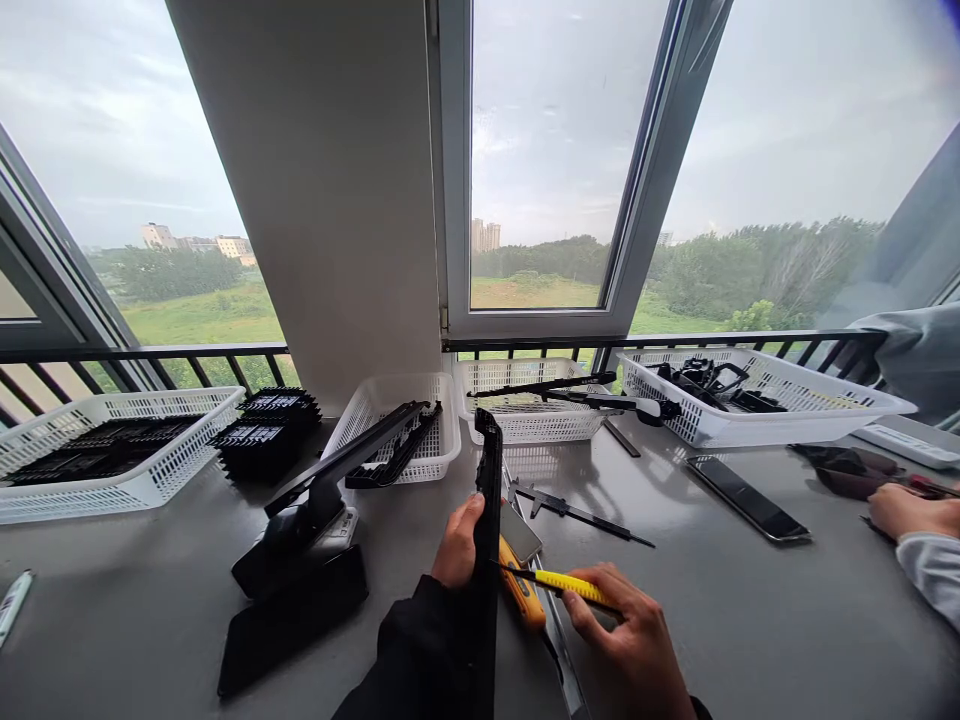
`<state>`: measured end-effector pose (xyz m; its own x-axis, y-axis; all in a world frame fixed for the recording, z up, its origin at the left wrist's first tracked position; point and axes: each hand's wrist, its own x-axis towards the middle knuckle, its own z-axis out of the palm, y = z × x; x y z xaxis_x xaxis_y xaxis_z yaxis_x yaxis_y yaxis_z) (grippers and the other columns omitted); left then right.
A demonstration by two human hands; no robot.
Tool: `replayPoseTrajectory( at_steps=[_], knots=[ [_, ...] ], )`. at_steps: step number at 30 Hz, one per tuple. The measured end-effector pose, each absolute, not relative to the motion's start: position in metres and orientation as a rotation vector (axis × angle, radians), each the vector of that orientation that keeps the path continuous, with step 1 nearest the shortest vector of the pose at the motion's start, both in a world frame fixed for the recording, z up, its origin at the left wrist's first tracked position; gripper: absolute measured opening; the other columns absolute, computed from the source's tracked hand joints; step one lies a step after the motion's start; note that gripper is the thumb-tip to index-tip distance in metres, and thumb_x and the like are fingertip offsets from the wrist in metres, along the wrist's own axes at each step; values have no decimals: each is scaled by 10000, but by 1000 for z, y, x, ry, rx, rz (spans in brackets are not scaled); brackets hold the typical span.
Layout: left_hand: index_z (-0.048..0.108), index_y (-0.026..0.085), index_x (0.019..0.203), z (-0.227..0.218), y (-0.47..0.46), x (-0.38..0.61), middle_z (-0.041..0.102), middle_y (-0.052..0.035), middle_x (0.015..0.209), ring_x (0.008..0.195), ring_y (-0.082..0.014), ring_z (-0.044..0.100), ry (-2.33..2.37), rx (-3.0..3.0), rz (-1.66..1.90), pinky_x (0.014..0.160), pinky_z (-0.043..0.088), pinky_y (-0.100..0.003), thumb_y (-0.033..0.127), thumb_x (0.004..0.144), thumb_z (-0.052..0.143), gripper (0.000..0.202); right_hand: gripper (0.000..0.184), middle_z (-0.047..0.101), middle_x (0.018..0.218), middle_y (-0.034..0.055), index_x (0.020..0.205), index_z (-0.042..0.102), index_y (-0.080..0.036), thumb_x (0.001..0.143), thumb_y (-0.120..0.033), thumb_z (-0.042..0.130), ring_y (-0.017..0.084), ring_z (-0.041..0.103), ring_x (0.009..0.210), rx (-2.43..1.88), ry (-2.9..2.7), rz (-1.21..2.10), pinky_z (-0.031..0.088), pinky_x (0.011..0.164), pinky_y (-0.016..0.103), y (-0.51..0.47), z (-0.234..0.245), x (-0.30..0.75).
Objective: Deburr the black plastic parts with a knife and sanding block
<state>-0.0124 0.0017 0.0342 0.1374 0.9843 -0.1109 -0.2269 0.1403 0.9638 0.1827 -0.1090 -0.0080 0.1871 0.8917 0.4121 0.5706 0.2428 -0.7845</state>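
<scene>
- One long black part [490, 465] is near the middle; the left hand [456, 548] grips it, thumb pressed against it, other fingers hidden.
- Right hand [634, 622] pinches a yellow tool [571, 586], tip at the part's right edge.
- Caliper [577, 512] lies beyond, to the right.

Four white baskets [172, 465] line the far side of a glossy grey table [720, 600], with stacked black parts [266, 440] standing just beside the leftmost one. A black device [279, 545] on a stand sits left of centre, well apart from a marker [13, 605] at the far left. Near the middle, a caliper [577, 515] lies close to an orange tool [525, 595] and a long metal strip [568, 655]. Farther right rest a flat black panel [750, 498] and a slim white object [904, 445].
</scene>
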Motion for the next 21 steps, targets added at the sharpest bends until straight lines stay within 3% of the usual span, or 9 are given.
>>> replayPoseTrajectory(
  at_steps=[9, 16, 21],
  knots=[
    [823, 133, 912, 34, 5, -17, 731, -78, 717, 688, -227, 622, 1009, 973, 1174, 620, 439, -309, 738, 736, 744, 635, 259, 716, 765, 32, 822, 791, -225, 955, -391, 645, 210, 675, 712, -1374, -1580, 416, 530, 692, 287, -110, -11, 181],
    [845, 132, 869, 34, 4, -14, 688, -48, 704, 651, -181, 526, 1008, 948, 1151, 629, 410, -296, 763, 668, 781, 666, 324, 729, 780, 38, 819, 783, -222, 974, -481, 664, 219, 691, 714, -1431, -1493, 399, 536, 685, 270, -110, -10, 183],
    [849, 141, 852, 38, 3, -13, 624, -20, 626, 604, -167, 472, 1004, 950, 1156, 609, 393, -297, 789, 652, 781, 682, 289, 722, 772, 34, 828, 784, -222, 976, -426, 643, 213, 676, 709, -1371, -1563, 374, 527, 688, 269, -110, -15, 183]
  ],
)
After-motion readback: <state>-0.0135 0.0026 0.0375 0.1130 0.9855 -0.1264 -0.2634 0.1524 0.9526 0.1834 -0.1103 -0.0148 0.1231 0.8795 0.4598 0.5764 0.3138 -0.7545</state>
